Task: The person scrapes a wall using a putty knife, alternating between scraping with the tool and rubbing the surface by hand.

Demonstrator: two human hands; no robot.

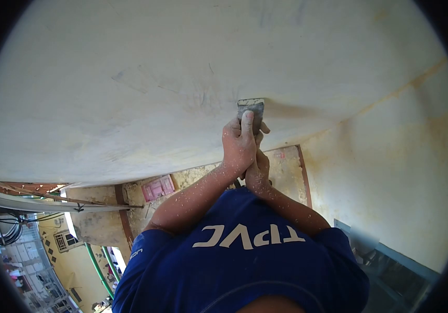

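A flat grey putty knife with a pale, coated front edge is pressed to or just off the whitish wall. My left hand is closed on it, thumb lying along the blade and fingertips showing on its far side. Just below, my right hand is closed at the tool's lower end, close against my left hand and wrist. Its fingers and the handle are mostly hidden. White flecks cover both forearms. Dark scratches and smudges mark the wall left of the blade.
An adjoining wall with a yellowish corner line stands on the right. Below lie a stained ledge or floor and a pink object. A pole, coiled cables and green pipes are at lower left.
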